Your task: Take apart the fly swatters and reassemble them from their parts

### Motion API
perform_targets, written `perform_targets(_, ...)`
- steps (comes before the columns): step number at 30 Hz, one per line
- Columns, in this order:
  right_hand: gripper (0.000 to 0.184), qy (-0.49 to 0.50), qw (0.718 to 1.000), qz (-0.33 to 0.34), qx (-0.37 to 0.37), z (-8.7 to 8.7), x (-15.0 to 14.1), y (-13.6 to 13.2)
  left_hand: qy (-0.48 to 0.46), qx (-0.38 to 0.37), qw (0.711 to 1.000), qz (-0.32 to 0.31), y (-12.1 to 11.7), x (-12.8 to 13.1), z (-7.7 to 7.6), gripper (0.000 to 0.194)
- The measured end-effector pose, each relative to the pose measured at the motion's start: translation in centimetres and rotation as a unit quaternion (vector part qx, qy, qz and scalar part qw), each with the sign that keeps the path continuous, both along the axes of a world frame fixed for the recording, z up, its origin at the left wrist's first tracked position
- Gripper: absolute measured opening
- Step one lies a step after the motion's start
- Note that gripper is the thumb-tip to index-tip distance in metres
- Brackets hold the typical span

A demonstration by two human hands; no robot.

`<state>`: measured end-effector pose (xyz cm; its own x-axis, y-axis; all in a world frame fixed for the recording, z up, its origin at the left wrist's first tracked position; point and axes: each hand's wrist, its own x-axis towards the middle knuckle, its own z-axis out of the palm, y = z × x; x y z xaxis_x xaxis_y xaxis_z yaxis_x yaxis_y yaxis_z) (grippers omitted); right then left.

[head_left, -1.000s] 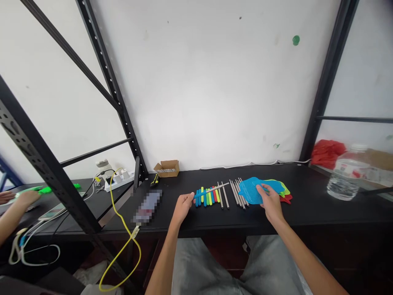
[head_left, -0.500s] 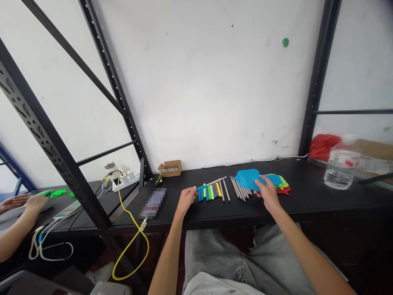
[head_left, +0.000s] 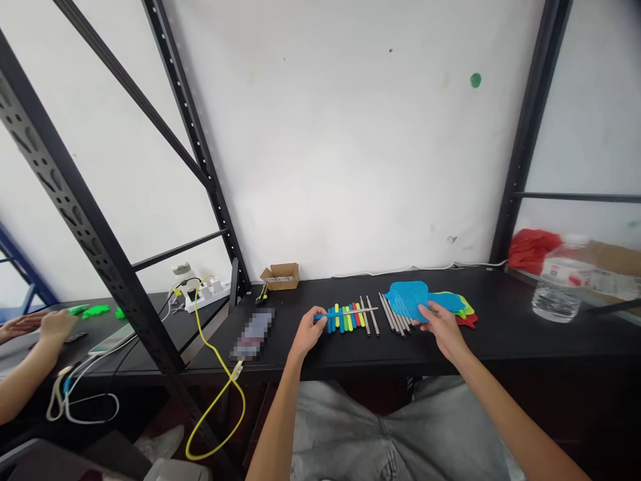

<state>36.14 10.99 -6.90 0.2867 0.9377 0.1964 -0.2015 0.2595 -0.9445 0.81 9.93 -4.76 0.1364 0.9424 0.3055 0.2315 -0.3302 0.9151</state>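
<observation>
And the rod levels out! My left hand grips its blue handle, tilting it flatter over the handle row; my right hand pinches the blue paddle by the loose rods, midway between the desk's front and back edges.

Now holds the blue-handled rod lower and flatter with the left hand (a steeper slant before), and covers more grey rods with the blue mesh head than at first.
</observation>
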Motion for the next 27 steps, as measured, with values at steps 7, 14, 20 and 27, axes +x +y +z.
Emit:
perform_targets(7,0.041,-0.061,0.998,0.007,0.005,-0.3,0.0,0.3,-0.032,0.009,0.999,-0.004,0.2,-0.2,-0.4,0.025)
perform_targets(14,0.04,-0.033,0.999,0.019,0.001,-0.3,0.0,0.5,-0.022,-0.024,0.998,-0.05,2.3,0.3,0.6,0.035)
perform_targets(20,0.038,0.0,1.0,0.024,-0.007,0.3,-0.1,0.3,-0.046,-0.028,0.997,-0.059,3.9,0.8,0.6,0.039)
perform_targets(27,0.036,0.012,0.999,0.031,-0.004,0.2,-0.1,0.4,-0.046,-0.019,0.997,-0.055,3.9,0.6,-0.1,0.039)
